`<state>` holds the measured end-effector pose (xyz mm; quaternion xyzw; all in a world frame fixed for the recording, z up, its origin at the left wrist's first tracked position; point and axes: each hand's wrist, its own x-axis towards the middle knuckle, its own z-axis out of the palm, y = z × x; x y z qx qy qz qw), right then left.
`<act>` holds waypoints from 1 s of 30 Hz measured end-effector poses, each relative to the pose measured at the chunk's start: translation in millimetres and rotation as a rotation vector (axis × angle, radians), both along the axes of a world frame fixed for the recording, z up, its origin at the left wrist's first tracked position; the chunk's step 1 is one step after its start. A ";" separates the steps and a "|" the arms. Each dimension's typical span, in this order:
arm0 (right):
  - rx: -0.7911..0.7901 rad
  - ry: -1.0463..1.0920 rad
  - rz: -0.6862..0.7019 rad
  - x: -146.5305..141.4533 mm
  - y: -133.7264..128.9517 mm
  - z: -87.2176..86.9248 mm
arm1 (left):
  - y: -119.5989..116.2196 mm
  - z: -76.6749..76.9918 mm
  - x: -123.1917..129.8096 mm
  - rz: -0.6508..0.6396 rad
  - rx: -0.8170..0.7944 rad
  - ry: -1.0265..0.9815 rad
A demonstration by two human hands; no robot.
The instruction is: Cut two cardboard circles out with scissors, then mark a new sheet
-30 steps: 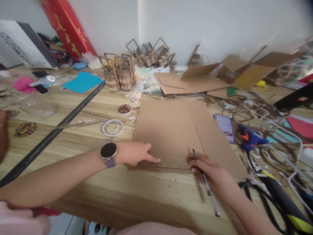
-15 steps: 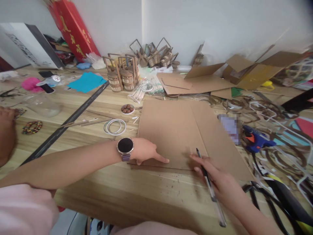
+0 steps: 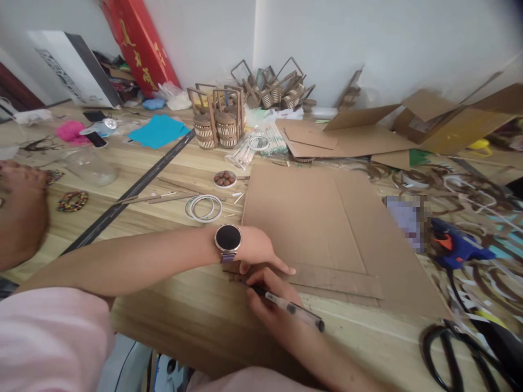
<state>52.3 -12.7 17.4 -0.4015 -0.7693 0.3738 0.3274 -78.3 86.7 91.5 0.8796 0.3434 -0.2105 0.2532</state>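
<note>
My left hand, with a watch on its wrist, presses down near the front left corner of a brown cardboard sheet. Its index finger is stretched out; the other fingers are partly hidden. Beneath that finger a narrow cardboard strip lies along the sheet's near edge. My right hand grips a pen with a clear barrel and dark cap end. The pen's tip points left, close to the sheet's front left corner, just below my left hand.
Black-handled scissors and a blue glue gun lie at right. White rings and a dish of brown balls sit left of the sheet. Small woven baskets stand behind. Another person's hand rests at far left.
My right hand has moved left with the pen, from the sheet's front middle to its front left corner. My left hand stays pressed at the sheet's edge. The view has shifted slightly right-to-left.
</note>
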 end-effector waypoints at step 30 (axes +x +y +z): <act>0.108 -0.064 0.019 -22.7 5.2 -10.0 | 4.3 -3.6 -1.6 -0.111 -0.075 0.067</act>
